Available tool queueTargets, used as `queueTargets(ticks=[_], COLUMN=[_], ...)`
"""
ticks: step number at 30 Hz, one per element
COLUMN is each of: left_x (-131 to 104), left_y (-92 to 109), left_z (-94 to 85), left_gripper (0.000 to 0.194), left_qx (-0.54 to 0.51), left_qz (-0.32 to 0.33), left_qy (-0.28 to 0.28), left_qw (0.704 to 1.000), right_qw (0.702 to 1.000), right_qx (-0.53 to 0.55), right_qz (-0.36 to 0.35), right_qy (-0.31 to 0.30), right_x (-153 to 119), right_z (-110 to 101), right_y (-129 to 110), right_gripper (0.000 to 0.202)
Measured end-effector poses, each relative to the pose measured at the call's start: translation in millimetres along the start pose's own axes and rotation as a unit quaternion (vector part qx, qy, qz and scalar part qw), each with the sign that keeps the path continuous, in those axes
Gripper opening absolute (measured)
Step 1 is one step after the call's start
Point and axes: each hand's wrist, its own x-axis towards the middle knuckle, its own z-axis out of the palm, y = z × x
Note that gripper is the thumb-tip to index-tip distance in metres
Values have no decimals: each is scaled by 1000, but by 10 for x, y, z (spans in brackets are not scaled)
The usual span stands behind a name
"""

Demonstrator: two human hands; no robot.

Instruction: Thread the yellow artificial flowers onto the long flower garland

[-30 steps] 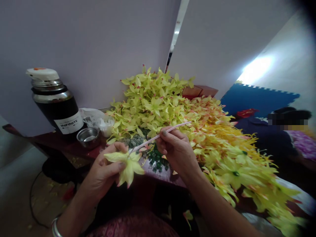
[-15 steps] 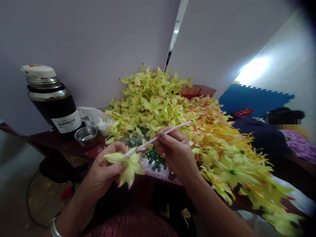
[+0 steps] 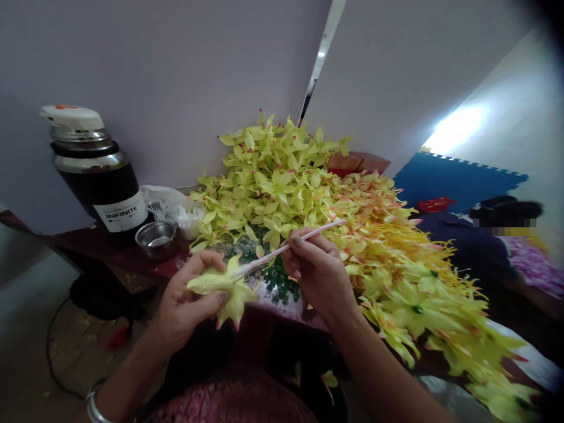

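My left hand (image 3: 187,302) pinches a yellow-green artificial flower (image 3: 235,302) with pink petal tips between thumb and fingers. A thin pale pink stick (image 3: 324,227) is gripped in my right hand (image 3: 315,264), slanting down to the left. Its lower end meets the middle of the flower. Just behind my hands lie small dark green pieces (image 3: 275,281) and clear ring-like pieces. A large heap of yellow-green flowers (image 3: 273,182) rises beyond them.
To the left stand a black flask (image 3: 99,176), a small steel bowl (image 3: 156,239) and a white plastic bag (image 3: 187,214). Larger finished-looking blossoms (image 3: 416,308) lie at right. Reddish boxes (image 3: 359,163) sit behind the heap. Another person (image 3: 467,247) is at far right, near a blue mat (image 3: 453,179).
The held flower has turned slightly, and its petals have shifted. The stick still meets its middle. The whole view has shifted a little.
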Motion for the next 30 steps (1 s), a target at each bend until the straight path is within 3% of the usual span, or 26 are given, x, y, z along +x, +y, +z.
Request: queueTargets(ticks=[21, 30], left_x=[-14, -1], left_y=[-42, -55], left_z=[15, 37], left_gripper=[24, 23], left_qx=[26, 28], left_qz=[44, 45], left_qy=[39, 28], left_qw=[998, 998], right_qw=[1000, 1000], right_qx=[5, 3], right_qz=[0, 2], right_qy=[-4, -9], right_x=[-17, -17], right_z=[-26, -40], right_y=[6, 18], right_gripper=[8, 7])
